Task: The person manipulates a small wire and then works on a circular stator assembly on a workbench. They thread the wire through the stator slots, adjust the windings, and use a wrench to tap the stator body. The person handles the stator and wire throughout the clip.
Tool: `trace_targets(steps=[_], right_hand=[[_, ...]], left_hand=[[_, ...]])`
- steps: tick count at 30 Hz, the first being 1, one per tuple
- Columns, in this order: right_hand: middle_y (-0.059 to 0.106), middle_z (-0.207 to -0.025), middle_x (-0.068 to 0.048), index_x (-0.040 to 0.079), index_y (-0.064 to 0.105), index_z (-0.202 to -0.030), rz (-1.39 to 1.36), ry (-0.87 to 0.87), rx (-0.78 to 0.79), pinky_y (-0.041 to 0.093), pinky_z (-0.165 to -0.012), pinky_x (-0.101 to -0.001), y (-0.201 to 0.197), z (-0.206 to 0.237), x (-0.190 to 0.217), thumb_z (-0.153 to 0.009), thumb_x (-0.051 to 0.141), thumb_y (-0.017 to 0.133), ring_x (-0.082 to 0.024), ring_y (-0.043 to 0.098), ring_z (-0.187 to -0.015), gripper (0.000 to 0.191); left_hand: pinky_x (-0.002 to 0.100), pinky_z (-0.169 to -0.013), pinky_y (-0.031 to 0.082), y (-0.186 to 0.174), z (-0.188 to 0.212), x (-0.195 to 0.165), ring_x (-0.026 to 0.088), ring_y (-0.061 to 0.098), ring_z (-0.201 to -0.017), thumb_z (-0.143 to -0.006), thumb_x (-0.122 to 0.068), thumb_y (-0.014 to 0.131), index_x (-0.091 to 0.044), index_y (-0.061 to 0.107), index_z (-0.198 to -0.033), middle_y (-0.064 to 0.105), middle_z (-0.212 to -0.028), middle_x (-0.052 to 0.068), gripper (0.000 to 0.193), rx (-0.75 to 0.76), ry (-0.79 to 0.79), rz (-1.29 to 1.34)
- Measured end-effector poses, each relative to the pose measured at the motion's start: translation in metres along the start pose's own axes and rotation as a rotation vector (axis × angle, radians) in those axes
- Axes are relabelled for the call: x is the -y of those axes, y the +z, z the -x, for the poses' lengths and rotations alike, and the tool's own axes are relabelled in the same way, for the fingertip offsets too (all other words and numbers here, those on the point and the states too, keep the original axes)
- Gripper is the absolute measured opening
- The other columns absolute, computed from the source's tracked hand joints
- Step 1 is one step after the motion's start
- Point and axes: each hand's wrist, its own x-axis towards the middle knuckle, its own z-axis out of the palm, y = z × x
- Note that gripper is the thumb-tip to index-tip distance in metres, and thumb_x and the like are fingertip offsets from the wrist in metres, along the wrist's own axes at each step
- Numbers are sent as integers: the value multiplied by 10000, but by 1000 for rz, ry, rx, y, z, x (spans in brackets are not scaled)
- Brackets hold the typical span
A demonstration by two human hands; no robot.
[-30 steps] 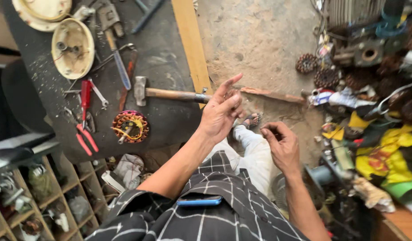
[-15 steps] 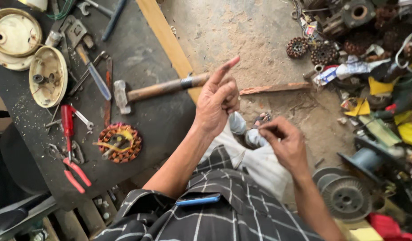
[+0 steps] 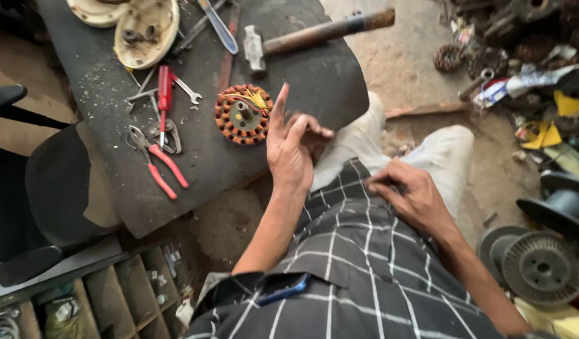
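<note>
1. Your left hand (image 3: 291, 152) is raised over the near edge of the dark tabletop (image 3: 314, 81) — index finger straight up, the other fingers loosely curled, the grip open and holding nothing that can be seen.
2. Your right hand (image 3: 410, 196) rests low against your checked shirt (image 3: 365, 263); thumb and fingertips are pinched together, but whether anything lies between them cannot be told.
3. The wound stator (image 3: 243, 115) — a round core with copper-coloured coils and yellow leads — lies flat on the tabletop just beside your left hand, not touching it.
4. Left of the stator lie red-handled pliers (image 3: 159, 162), a red-handled screwdriver (image 3: 164, 100) and a small spanner (image 3: 188, 93).
5. A hammer (image 3: 314, 34) lies beyond the stator, its handle pointing right.
6. A cream round cover (image 3: 145, 28) sits at the far end.
</note>
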Motion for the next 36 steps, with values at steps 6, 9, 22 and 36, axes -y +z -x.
trace_targets(steps=[6, 9, 22, 36], right_hand=[[727, -906, -75, 54, 746, -978, -42, 54, 4, 552, -775, -298, -15, 11, 0, -871, 115, 745, -190, 708, -836, 123], [734, -962, -110, 54, 758, -988, 263, -19, -28, 538, -815, -352, -25, -1, 14, -872, 171, 762, -251, 717, -904, 164], [680, -899, -97, 84, 759, -1066, 210, -131, -89, 505, -649, -366, -4, -59, 36, -892, 131, 782, -250, 661, -729, 183], [620, -775, -64, 112, 797, -1042, 250, -95, 1, 472, -570, -355, -19, -59, 22, -860, 150, 796, -209, 608, -620, 186]], left_hand=[[392, -803, 613, -26, 19, -4, 200, 691, -767, -1033, -11, 569, -126, 318, -1628, 669, -851, 98, 656, 48, -10, -62], [290, -815, 566, -29, 19, 3, 166, 700, -862, -1036, -20, 593, -76, 394, -1601, 749, -971, 134, 602, 37, -25, -209], [261, -859, 563, -26, 10, 16, 152, 699, -1016, -1032, -87, 651, -8, 693, -1315, 773, -1217, 115, 297, 244, 97, -901], [403, -729, 525, -35, 3, 12, 265, 660, -816, -958, -124, 673, -80, 732, -1199, 674, -873, 69, 252, 622, 367, -1607]])
